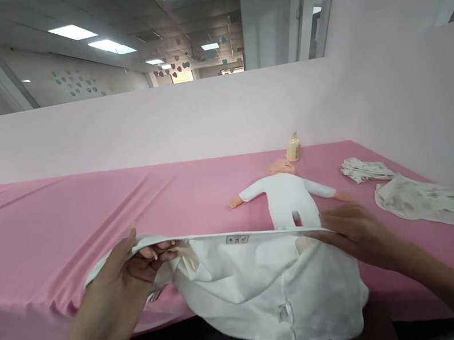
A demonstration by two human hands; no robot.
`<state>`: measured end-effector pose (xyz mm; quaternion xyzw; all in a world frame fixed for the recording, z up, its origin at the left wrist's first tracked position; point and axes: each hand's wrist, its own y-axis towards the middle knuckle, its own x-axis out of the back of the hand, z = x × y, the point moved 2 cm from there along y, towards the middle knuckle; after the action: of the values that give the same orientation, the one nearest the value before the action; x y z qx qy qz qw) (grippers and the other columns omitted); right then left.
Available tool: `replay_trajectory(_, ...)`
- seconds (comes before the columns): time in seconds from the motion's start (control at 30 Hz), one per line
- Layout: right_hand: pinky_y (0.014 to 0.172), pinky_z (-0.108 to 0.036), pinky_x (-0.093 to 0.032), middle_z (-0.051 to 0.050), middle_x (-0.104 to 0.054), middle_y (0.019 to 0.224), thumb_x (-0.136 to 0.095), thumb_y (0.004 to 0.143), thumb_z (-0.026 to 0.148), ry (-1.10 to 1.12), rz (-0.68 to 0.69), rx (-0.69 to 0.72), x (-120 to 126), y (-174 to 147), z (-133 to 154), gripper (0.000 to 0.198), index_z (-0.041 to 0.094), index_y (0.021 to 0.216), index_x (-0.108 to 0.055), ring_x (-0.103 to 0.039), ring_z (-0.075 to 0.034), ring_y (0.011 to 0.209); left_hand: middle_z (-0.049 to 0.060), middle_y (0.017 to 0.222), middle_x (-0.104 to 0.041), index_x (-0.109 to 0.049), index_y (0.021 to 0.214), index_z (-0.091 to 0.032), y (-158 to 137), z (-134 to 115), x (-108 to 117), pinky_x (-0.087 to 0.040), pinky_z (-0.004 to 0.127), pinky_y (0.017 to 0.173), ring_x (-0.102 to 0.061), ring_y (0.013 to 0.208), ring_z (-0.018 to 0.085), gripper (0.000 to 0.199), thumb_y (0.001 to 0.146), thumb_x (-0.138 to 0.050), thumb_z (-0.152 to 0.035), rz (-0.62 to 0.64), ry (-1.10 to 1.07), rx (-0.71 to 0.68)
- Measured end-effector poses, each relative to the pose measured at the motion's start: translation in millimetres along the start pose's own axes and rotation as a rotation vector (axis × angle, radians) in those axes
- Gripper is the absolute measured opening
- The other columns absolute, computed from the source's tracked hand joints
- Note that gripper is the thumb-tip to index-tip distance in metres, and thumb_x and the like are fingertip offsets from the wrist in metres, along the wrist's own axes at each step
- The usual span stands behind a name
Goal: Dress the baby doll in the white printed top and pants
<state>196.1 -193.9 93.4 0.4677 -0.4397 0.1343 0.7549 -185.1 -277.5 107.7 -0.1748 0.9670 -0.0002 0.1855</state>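
Observation:
A white baby garment (pixel 247 288) hangs between my hands over the table's front edge, its upper edge pulled nearly straight. Small printed labels show on the cloth. My left hand (pixel 134 267) grips one end of that edge, thumb on top and fingers curled underneath. At the other end my right hand (pixel 350 228) pinches the edge, its fingertips partly hidden. Just beyond the garment a baby doll (pixel 287 194) in a white suit lies with its arms spread and its head toward the wall. Its lower legs are hidden behind the cloth and my right hand.
A pink cloth (pixel 67 231) covers the table. Behind the doll's head stands a cream pump bottle (pixel 293 147). Patterned white clothes (pixel 428 200) and a folded garment (pixel 366 169) lie at the right. A white wall (pixel 137 127) borders the back, under a wide mirror or window.

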Motion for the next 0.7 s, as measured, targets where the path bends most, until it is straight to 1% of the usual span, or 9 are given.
replay_trajectory(0.13, 0.050, -0.028, -0.020, 0.004, -0.025, 0.057, -0.051, 0.098, 0.051, 0.178, 0.096, -0.276, -16, 45, -37, 0.055, 0.021, 0.060, -0.025, -0.026, -0.009, 0.052, 0.010, 0.077, -0.071, -0.062, 0.057, -0.018, 51, 3, 2, -0.063, 0.034, 0.078, -0.070, 0.083, 0.024, 0.041, 0.088, -0.061, -0.045, -0.090, 0.006, 0.014)
replay_trajectory(0.23, 0.050, -0.027, -0.020, 0.004, -0.026, 0.059, -0.054, 0.091, 0.061, 0.262, 0.112, -0.457, -47, 101, -71, 0.058, 0.022, 0.061, -0.024, -0.027, -0.010, 0.055, 0.012, 0.088, -0.074, -0.065, 0.066, -0.014, 114, 3, -4, -0.061, 0.030, 0.081, -0.071, 0.093, 0.023, 0.032, 0.092, -0.059, -0.033, -0.109, -0.009, -0.052)
replay_trajectory(0.3, 0.052, -0.027, -0.021, 0.004, -0.029, 0.060, -0.058, 0.088, 0.059, 0.275, 0.093, -0.484, -78, 137, -95, 0.057, 0.022, 0.060, -0.026, -0.028, -0.010, 0.056, 0.014, 0.102, -0.074, -0.069, 0.087, -0.009, 163, 11, -8, -0.060, 0.032, 0.085, -0.071, 0.097, 0.022, 0.025, 0.095, -0.054, -0.027, -0.108, -0.010, -0.005)
replay_trajectory(0.37, 0.054, -0.028, -0.022, 0.004, -0.035, 0.059, -0.062, 0.086, 0.048, 0.233, 0.101, -0.499, -109, 161, -118, 0.051, 0.021, 0.058, -0.028, -0.032, -0.010, 0.057, 0.016, 0.107, -0.072, -0.068, 0.094, -0.006, 208, 27, -9, -0.059, 0.034, 0.088, -0.071, 0.098, 0.021, 0.026, 0.098, -0.049, -0.024, -0.142, 0.018, 0.085)
replay_trajectory(0.4, 0.055, -0.028, -0.024, 0.003, -0.042, 0.061, -0.062, 0.085, 0.041, 0.215, 0.127, -0.515, -123, 168, -128, 0.043, 0.021, 0.059, -0.034, -0.037, -0.011, 0.059, 0.016, 0.107, -0.072, -0.067, 0.095, -0.006, 225, 37, -8, -0.058, 0.033, 0.087, -0.071, 0.097, 0.021, 0.025, 0.098, -0.049, -0.023, -0.138, 0.073, 0.185)
replay_trajectory(0.47, 0.057, -0.027, -0.028, 0.002, -0.054, 0.067, -0.061, 0.082, 0.031, 0.185, 0.117, -0.565, -138, 168, -146, 0.029, 0.021, 0.063, -0.043, -0.045, -0.013, 0.063, 0.018, 0.109, -0.071, -0.067, 0.097, -0.007, 244, 55, -9, -0.057, 0.034, 0.085, -0.070, 0.097, 0.022, 0.020, 0.094, -0.059, -0.026, -0.082, 0.216, 0.319)
replay_trajectory(0.5, 0.059, -0.027, -0.029, 0.001, -0.057, 0.068, -0.060, 0.083, 0.030, 0.170, 0.085, -0.590, -139, 162, -154, 0.025, 0.021, 0.064, -0.045, -0.047, -0.013, 0.065, 0.017, 0.112, -0.071, -0.068, 0.099, -0.009, 247, 62, -12, -0.056, 0.034, 0.086, -0.069, 0.100, 0.024, 0.021, 0.090, -0.066, -0.028, -0.038, 0.282, 0.332)
replay_trajectory(0.6, 0.060, -0.028, -0.032, 0.001, -0.055, 0.064, -0.055, 0.086, 0.035, 0.151, -0.073, -0.684, -122, 129, -173, 0.031, 0.021, 0.061, -0.043, -0.048, -0.014, 0.062, 0.016, 0.119, -0.069, -0.070, 0.102, -0.013, 236, 77, -36, -0.052, 0.037, 0.092, -0.064, 0.113, 0.028, 0.038, 0.077, -0.079, -0.039, 0.096, 0.495, 0.182)
replay_trajectory(0.7, 0.061, -0.027, -0.038, -0.001, -0.058, 0.066, -0.053, 0.087, 0.039, 0.311, -0.208, -0.901, -95, 85, -189, 0.027, 0.020, 0.067, -0.053, -0.053, -0.014, 0.063, 0.014, 0.117, -0.070, -0.071, 0.102, -0.014, 219, 96, -88, -0.049, 0.038, 0.095, -0.064, 0.111, 0.027, 0.046, 0.076, -0.075, -0.052, 0.291, 0.584, 0.071)
